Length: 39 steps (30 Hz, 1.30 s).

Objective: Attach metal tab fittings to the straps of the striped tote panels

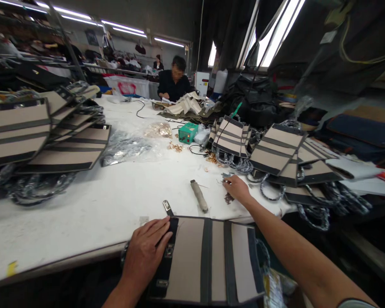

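A beige bag panel with dark bands (189, 261) lies in front of me at the table's near edge. My left hand (147, 244) rests flat on its dark left end, fingers stretched out, beside small metal fittings (169, 251). A dark tab with a metal plate (167, 207) sticks out above the fingertips. My right hand (237, 189) reaches over the table, its fingers pinched at small grey metal pieces (226, 175). Whatever is between the fingertips is too small to make out. Small dark brown pieces (229, 198) lie just below that hand. A wrapped tool handle (199, 196) lies between my hands.
Stacked bag pieces stand at the left (16, 132) and right (272, 147), with plastic-wrapped handles (314, 216). A green box (188, 132), gold-coloured fittings (175, 147) and clear plastic bags (128, 147) sit on the white table (115, 209). A person (173, 81) works at the far end.
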Each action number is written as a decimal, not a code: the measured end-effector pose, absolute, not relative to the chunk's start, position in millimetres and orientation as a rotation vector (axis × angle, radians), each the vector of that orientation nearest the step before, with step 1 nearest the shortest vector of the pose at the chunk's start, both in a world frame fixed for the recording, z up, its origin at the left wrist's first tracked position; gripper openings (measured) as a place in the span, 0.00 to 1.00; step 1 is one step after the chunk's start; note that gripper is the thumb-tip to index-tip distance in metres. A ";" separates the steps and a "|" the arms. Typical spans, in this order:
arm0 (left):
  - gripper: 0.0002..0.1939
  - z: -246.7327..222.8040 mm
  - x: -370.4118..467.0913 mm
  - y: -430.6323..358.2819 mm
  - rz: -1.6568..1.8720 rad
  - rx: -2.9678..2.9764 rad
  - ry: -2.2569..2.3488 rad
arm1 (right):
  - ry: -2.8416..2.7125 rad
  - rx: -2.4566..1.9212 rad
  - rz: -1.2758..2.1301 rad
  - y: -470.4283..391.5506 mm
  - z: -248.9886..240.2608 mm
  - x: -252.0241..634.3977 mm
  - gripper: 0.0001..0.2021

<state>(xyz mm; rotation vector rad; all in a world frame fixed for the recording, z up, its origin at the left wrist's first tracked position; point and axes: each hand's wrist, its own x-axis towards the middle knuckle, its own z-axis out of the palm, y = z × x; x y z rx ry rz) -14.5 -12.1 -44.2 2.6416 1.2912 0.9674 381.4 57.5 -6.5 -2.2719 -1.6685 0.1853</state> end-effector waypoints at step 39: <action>0.12 -47.5 -10.6 -15.0 0.969 2.439 1.366 | -1.821 -2.359 0.147 77.2 -16.6 441.8 0.21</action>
